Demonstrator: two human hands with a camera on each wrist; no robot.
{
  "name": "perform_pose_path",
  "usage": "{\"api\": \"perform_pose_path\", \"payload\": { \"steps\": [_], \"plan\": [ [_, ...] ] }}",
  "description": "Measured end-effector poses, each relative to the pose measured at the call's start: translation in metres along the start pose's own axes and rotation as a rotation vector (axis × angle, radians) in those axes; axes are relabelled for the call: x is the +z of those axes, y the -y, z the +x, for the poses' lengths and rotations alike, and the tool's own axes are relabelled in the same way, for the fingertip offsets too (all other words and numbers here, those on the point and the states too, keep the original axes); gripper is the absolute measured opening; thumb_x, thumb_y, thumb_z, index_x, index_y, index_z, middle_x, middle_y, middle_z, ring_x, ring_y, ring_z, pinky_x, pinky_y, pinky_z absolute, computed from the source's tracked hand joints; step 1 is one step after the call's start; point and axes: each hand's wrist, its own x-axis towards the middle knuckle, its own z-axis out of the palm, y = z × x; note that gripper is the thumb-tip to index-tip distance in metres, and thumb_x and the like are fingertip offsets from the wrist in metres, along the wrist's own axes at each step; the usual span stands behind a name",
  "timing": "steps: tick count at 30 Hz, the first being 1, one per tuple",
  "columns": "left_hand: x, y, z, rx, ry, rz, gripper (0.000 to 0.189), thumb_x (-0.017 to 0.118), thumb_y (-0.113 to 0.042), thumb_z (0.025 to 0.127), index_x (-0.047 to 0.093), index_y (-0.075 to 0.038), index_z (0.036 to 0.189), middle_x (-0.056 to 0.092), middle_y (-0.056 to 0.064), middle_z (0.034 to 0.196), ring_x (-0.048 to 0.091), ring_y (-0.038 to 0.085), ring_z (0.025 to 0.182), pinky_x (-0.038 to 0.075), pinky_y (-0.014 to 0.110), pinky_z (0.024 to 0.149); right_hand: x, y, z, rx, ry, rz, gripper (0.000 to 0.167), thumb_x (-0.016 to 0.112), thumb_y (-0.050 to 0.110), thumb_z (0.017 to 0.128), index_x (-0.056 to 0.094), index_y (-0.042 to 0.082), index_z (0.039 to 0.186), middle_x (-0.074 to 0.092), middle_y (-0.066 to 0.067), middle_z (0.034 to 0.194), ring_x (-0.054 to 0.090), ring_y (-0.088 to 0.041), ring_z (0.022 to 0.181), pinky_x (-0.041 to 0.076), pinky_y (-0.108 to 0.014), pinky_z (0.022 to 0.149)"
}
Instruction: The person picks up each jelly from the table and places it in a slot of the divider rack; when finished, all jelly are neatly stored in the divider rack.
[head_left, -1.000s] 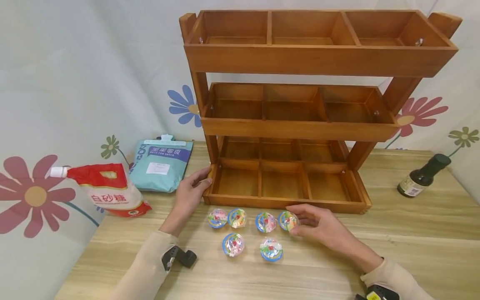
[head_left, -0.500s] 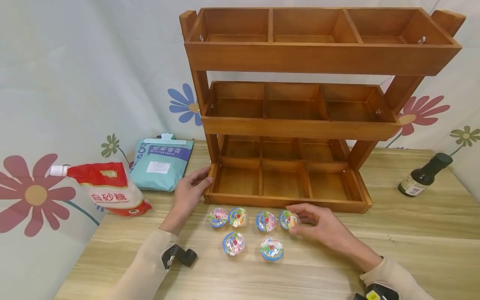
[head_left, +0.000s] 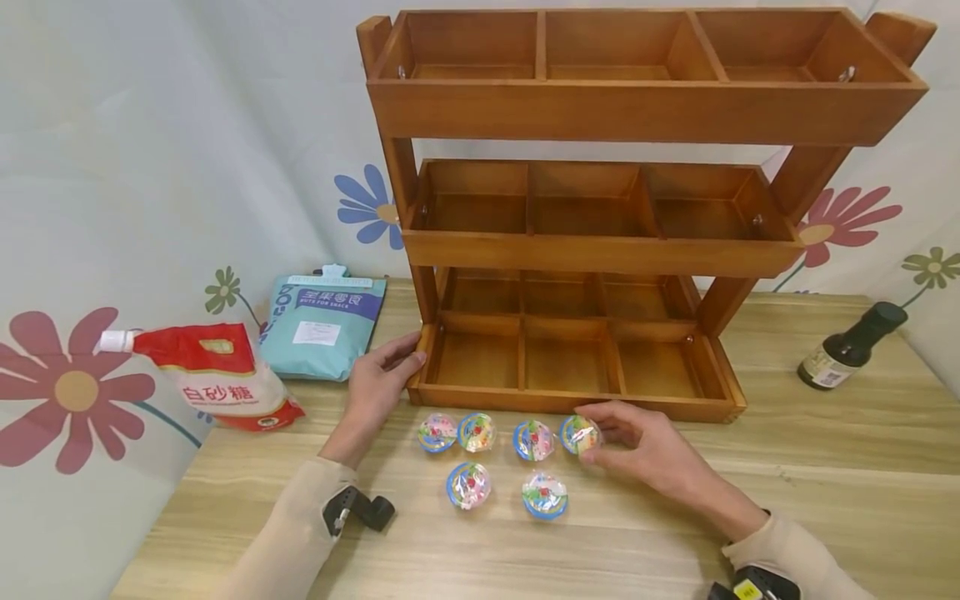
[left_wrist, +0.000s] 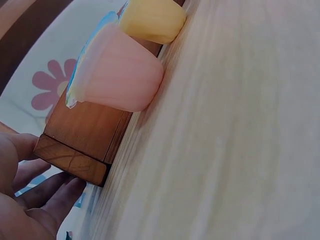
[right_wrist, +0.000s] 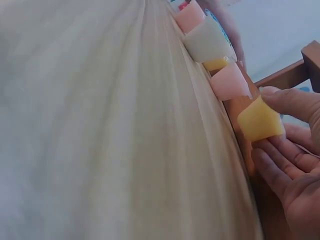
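Note:
My left hand (head_left: 377, 392) holds the left front corner of a three-tier wooden rack (head_left: 555, 403), thumb on one side and fingers on the other, as the left wrist view shows. In front of the rack several small jelly cups with printed film lids sit on the table. At the right end of the back row, my right hand (head_left: 648, 446) pinches a yellow jelly cup (right_wrist: 260, 121) between thumb and fingers. A pink jelly cup (head_left: 533, 440) is just left of it. Another pink jelly cup (left_wrist: 122, 70) and a yellow one (left_wrist: 154, 20) stand near the left hand.
To the left are a red-and-white sugar pouch (head_left: 225, 392) and a teal nut snack bag (head_left: 322, 329) with a clip. A dark bottle (head_left: 847, 348) stands at the right. The rack's divided trays hold nothing. A flowered cloth (head_left: 187, 167) hangs behind.
The head view has tilted a little, so the rack sits slightly higher in it. Both hands and the jelly cups keep their places.

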Motion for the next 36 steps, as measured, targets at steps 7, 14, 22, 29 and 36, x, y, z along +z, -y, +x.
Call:
{"api": "perform_pose_path", "payload": {
  "steps": [7, 14, 22, 29, 36],
  "plan": [
    [0.001, -0.001, 0.001, 0.02, -0.002, -0.016, 0.041, 0.073, -0.01, 0.101, 0.068, -0.003, 0.141, 0.067, 0.015, 0.141, 0.067, 0.028, 0.124, 0.056, 0.02, 0.097, -0.004, 0.012, 0.004, -0.035, -0.023, 0.018, 0.049, 0.088, 0.014, 0.089, 0.071, 0.005, 0.134, 0.072, -0.006, 0.131, 0.069, -0.021, 0.115, 0.056, -0.031, 0.103],
    [0.001, 0.0, 0.001, 0.047, -0.005, -0.001, 0.04, 0.073, -0.009, 0.1, 0.069, -0.003, 0.14, 0.068, 0.015, 0.139, 0.068, 0.027, 0.123, 0.056, 0.019, 0.096, -0.007, 0.024, 0.013, -0.04, -0.026, -0.001, 0.047, 0.087, 0.018, 0.091, 0.071, 0.01, 0.134, 0.074, -0.002, 0.128, 0.07, -0.02, 0.113, 0.057, -0.03, 0.101],
    [0.0, 0.003, 0.001, 0.054, -0.009, -0.011, 0.04, 0.073, -0.009, 0.1, 0.069, -0.003, 0.139, 0.069, 0.014, 0.138, 0.068, 0.028, 0.122, 0.056, 0.018, 0.095, -0.009, 0.035, 0.03, -0.055, -0.033, -0.024, 0.047, 0.088, 0.019, 0.09, 0.072, 0.014, 0.135, 0.075, 0.002, 0.125, 0.071, -0.019, 0.109, 0.061, -0.031, 0.093],
    [0.0, 0.004, 0.001, 0.053, -0.012, -0.009, 0.039, 0.074, -0.009, 0.1, 0.07, -0.003, 0.139, 0.07, 0.014, 0.137, 0.069, 0.028, 0.121, 0.057, 0.018, 0.093, -0.007, 0.044, 0.045, -0.064, -0.014, 0.01, 0.051, 0.088, 0.019, 0.091, 0.07, 0.011, 0.138, 0.073, 0.001, 0.128, 0.07, -0.018, 0.112, 0.06, -0.031, 0.095],
    [-0.001, 0.005, 0.001, 0.054, -0.003, -0.014, 0.039, 0.074, -0.011, 0.1, 0.07, -0.004, 0.139, 0.069, 0.013, 0.138, 0.068, 0.028, 0.121, 0.057, 0.017, 0.093, -0.002, 0.051, 0.059, -0.059, -0.009, 0.048, 0.052, 0.089, 0.019, 0.09, 0.07, 0.013, 0.138, 0.072, 0.001, 0.13, 0.069, -0.019, 0.116, 0.058, -0.03, 0.099]
  ]
}}
